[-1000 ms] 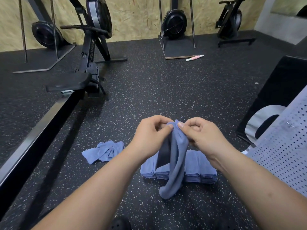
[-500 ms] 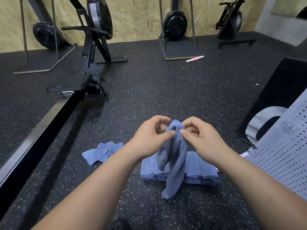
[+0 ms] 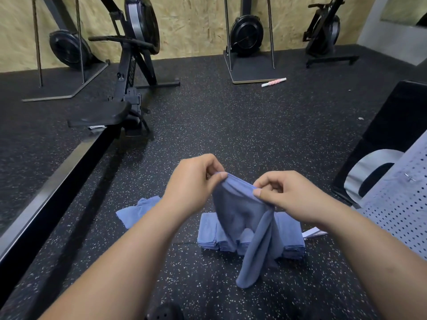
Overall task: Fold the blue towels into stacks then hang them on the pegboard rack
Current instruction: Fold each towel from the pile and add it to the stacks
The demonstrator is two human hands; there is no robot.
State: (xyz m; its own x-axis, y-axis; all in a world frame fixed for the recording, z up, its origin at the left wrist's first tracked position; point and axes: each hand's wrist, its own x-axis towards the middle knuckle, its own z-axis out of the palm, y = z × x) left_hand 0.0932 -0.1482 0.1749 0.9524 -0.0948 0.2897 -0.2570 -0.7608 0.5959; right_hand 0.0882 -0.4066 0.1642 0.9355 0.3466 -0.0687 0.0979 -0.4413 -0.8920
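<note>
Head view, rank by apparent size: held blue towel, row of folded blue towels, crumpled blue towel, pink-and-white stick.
Unranked: held blue towel and row of folded blue towels look alike; held one nearer.
Then crumpled blue towel, partly behind the left arm.
Smallest: pink-and-white stick.

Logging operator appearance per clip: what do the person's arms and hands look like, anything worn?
Left arm and right arm are bare, no sleeves in view. Left hand and right hand wear no gloves, rings, watch or wristband; nails short.
</note>
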